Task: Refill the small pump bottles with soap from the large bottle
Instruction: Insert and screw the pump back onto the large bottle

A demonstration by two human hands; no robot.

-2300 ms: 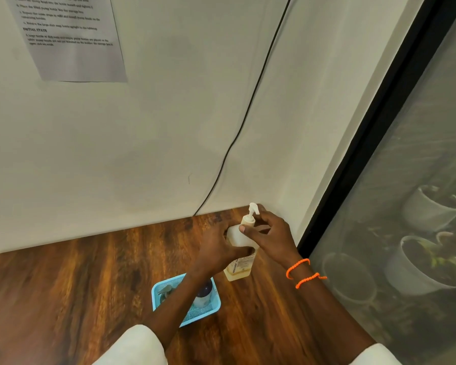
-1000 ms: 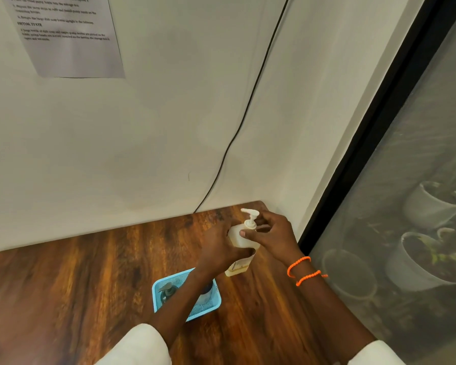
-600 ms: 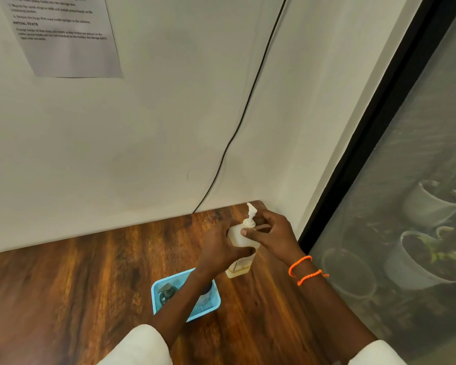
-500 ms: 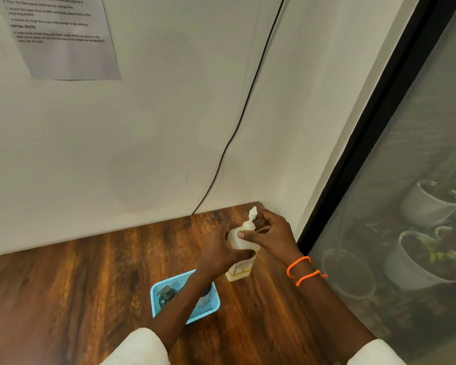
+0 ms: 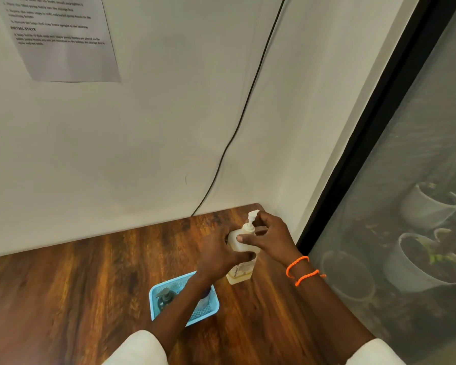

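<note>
The large bottle [image 5: 241, 262] stood upright on the wooden table near its far right corner, a pale translucent body with a label and a thin layer of yellowish soap at the bottom. Its white pump head [image 5: 251, 219] sat on the neck, the nozzle raised and pointing up and away. Both hands were on it. Just to its near left, a light blue mesh basket [image 5: 211, 309] held a small pump bottle [image 5: 164, 299], dark with a grey pump, standing upright, and a second small bottle [image 5: 203, 301] mostly hidden behind the forearm
</note>
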